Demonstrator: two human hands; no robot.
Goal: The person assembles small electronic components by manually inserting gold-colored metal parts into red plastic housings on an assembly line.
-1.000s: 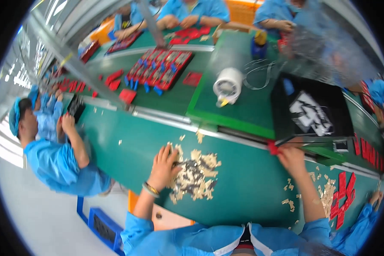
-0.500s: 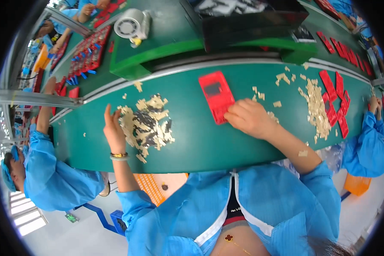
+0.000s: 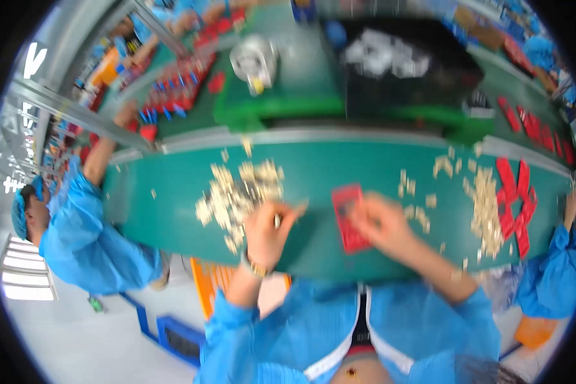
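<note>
My left hand [image 3: 266, 235], thumb and finger pinched together, is just right of a heap of small beige pieces [image 3: 227, 198] mixed with dark ones. Something small and pale may be at its fingertips, but blur hides what it is. A red rectangular plastic housing [image 3: 352, 238] lies on the green tabletop in front of me. My right hand [image 3: 385, 225] closes on its right side, the fingers covering part of it. The dark patch seen on the housing is hardly readable now.
Beige pieces [image 3: 486, 221] and several red housings [image 3: 523, 208] lie at the right. Behind the table edge stand a black bin [image 3: 409, 93] with pale pieces and a white fan [image 3: 254, 61]. People in blue work at left [image 3: 86, 237] and right [image 3: 550, 278].
My left hand has moved from the heap's left side to its right, its fingers going from stretched to pinched. My right hand stays at the red housing. The whole view has shifted and blurred.
</note>
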